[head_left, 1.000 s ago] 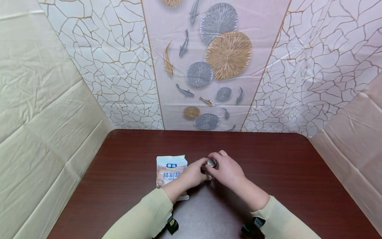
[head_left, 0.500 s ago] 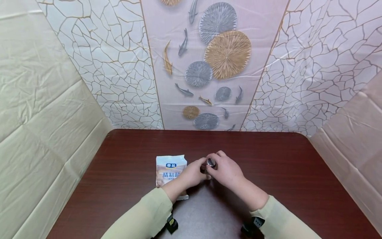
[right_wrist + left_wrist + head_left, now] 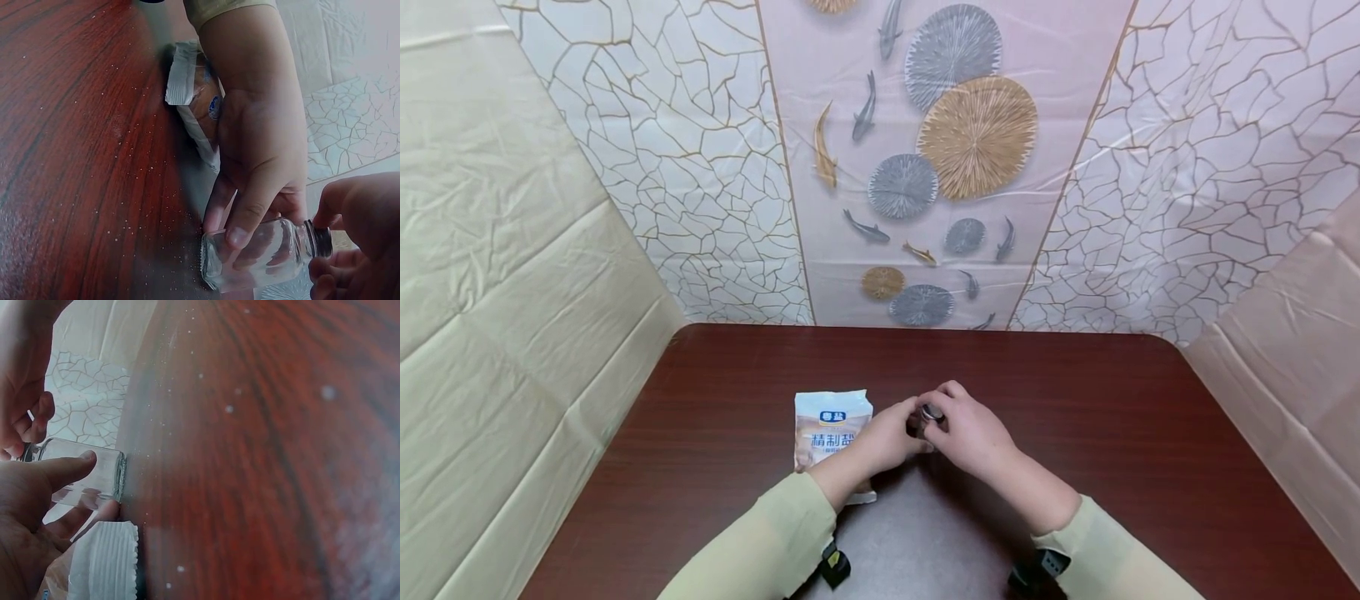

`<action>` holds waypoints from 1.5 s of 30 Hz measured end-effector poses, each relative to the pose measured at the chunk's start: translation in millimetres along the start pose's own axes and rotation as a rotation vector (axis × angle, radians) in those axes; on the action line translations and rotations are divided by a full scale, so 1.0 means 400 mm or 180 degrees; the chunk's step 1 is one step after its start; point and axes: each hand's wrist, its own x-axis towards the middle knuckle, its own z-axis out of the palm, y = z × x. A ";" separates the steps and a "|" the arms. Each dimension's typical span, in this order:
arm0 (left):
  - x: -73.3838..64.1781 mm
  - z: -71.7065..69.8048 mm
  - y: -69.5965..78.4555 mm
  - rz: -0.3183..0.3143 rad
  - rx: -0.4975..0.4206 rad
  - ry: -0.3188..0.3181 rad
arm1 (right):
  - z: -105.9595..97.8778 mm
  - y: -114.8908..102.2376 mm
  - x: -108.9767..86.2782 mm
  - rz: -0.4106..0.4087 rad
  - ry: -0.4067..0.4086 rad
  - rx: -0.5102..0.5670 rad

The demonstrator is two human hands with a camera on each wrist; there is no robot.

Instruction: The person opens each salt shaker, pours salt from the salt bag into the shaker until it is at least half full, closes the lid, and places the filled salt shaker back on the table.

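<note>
Near the middle of the table my left hand (image 3: 886, 435) grips a small clear glass bottle (image 3: 269, 253) by its body, thumb on one side and fingers on the other. The bottle stands upright, its base at the tabletop in the left wrist view. My right hand (image 3: 976, 429) pinches the dark, metallic-looking screw cap (image 3: 322, 242) at the bottle's neck. The cap sits on the neck. From the head view, the fingers hide most of the bottle. Just left of the bottle, a packet of salt (image 3: 822, 417) lies on the table, partly covered by my left hand and wrist.
The dark red wooden table (image 3: 737, 367) reaches back to a patterned backdrop (image 3: 902, 242). Beige cloth walls (image 3: 535, 275) stand on both sides. Small pale specks show on the tabletop in both wrist views.
The fingers of my right hand have shifted slightly around the cap and cover more of it. My left hand keeps its hold on the bottle, and the salt packet stays in place.
</note>
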 end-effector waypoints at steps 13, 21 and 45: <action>-0.001 -0.002 0.005 0.0050 0.0055 0.0051 | -0.005 -0.001 -0.005 -0.0186 0.0034 -0.0023; -0.001 -0.003 0.010 0.0117 0.0150 0.0069 | -0.006 -0.001 0.002 0.0068 0.0137 -0.0039; 0.002 0.000 0.000 0.0030 0.0157 0.0047 | -0.012 -0.029 0.027 0.0250 0.0117 -0.0176</action>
